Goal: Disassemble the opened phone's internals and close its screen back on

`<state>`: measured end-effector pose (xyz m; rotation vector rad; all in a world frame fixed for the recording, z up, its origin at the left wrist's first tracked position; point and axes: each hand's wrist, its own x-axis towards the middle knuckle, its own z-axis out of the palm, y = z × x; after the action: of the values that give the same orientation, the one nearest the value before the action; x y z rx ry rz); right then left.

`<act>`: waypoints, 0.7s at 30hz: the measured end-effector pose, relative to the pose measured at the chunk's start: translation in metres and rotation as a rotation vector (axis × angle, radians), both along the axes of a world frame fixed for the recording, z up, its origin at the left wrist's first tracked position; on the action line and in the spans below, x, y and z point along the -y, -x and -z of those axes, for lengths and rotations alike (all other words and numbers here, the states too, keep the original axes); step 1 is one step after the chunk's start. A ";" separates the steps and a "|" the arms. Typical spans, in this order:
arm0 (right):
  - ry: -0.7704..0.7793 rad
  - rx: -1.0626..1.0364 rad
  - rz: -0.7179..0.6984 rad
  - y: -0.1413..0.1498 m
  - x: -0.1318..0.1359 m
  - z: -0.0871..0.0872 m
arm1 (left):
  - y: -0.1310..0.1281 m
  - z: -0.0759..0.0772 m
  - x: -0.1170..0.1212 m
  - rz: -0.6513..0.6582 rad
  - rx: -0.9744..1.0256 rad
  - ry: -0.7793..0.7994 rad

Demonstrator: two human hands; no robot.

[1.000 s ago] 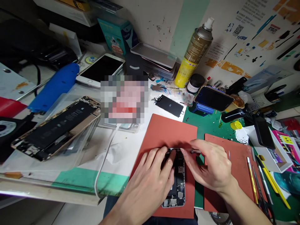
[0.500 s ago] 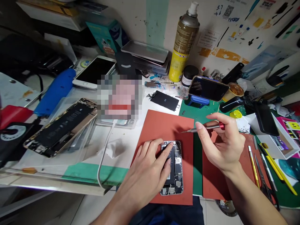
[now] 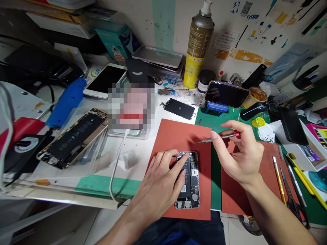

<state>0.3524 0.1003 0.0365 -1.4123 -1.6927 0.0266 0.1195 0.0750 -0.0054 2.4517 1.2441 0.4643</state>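
Note:
An opened smartphone (image 3: 194, 182) lies on a reddish-brown mat (image 3: 176, 131), its black battery and inner boards exposed. My left hand (image 3: 163, 177) rests over its left side, fingers stretched out and the index fingertip pressing near the top edge. Part of the battery is hidden under that hand. To the right, my right hand (image 3: 238, 153) is raised and grips a slim metal precision screwdriver (image 3: 217, 137) with a red end cap. The screwdriver's tip points left, above the mat and beyond the phone's top edge, touching nothing.
Left of the mat lie another opened phone (image 3: 76, 136), a white cable (image 3: 116, 166) and a white phone (image 3: 106, 80). Behind stand a spray can (image 3: 199, 47) and a propped phone (image 3: 227, 93). Scissors (image 3: 290, 190) and yellow-handled tools (image 3: 305, 178) lie at the right.
The camera view has shifted slightly. My right hand and the screwdriver sit a touch further left and lower down; my left hand stays on the opened phone.

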 end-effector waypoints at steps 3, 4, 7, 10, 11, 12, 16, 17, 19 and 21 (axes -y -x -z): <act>-0.001 0.002 -0.001 0.001 0.000 0.000 | 0.000 0.000 0.000 0.005 -0.010 -0.014; -0.003 0.003 0.004 0.000 0.000 0.000 | 0.000 0.000 0.001 0.006 -0.012 -0.019; -0.008 -0.014 0.026 -0.001 -0.002 0.000 | 0.002 0.000 0.001 0.017 0.006 -0.030; -0.016 -0.036 0.089 -0.004 -0.006 0.000 | 0.006 0.001 0.002 0.021 0.118 -0.055; -0.017 -0.026 0.122 -0.006 -0.008 0.000 | 0.007 0.001 0.003 0.016 0.185 -0.070; -0.013 -0.006 0.155 -0.007 -0.010 0.000 | 0.009 0.001 0.005 0.012 0.260 -0.086; 0.041 0.038 0.186 -0.012 -0.018 0.005 | 0.018 -0.002 0.012 0.003 0.431 -0.181; 0.057 0.031 0.177 -0.012 -0.019 0.006 | 0.020 -0.003 0.014 0.008 0.426 -0.188; 0.085 0.016 0.165 -0.012 -0.020 0.007 | 0.024 -0.005 0.015 0.013 0.392 -0.137; 0.106 0.004 0.163 -0.012 -0.021 0.008 | 0.028 -0.005 0.014 0.007 0.378 -0.030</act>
<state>0.3646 0.1217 0.0283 -1.6267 -1.5939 0.0223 0.0919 0.0608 -0.0008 2.2504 1.0734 0.9001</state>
